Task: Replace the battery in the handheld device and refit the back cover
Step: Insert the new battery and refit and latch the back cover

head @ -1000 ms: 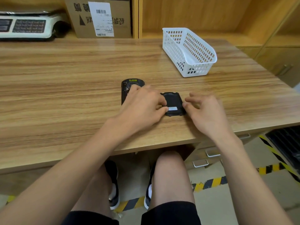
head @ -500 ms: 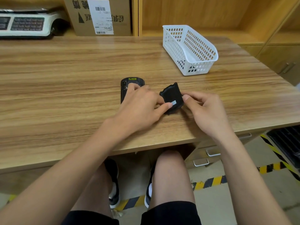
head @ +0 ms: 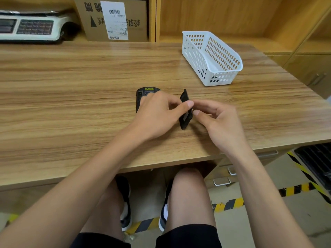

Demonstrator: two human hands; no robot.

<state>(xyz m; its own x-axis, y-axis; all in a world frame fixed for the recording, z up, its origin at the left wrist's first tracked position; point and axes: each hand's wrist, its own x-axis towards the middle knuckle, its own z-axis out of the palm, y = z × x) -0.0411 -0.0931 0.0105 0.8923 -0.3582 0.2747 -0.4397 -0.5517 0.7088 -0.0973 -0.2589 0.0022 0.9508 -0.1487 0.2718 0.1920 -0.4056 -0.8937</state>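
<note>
We pinch the black cover (head: 185,111) on edge between left hand (head: 157,115) and right hand (head: 217,122), likely to inspect it; device (head: 141,97) lies beside, partly hidden under our left hand.

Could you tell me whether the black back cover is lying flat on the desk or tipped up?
Tipped up: the back cover stands on edge, pinched between the left hand and right hand, beside the handheld device.

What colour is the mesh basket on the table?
White; the perforated plastic basket shows clearly in the head view.
</note>
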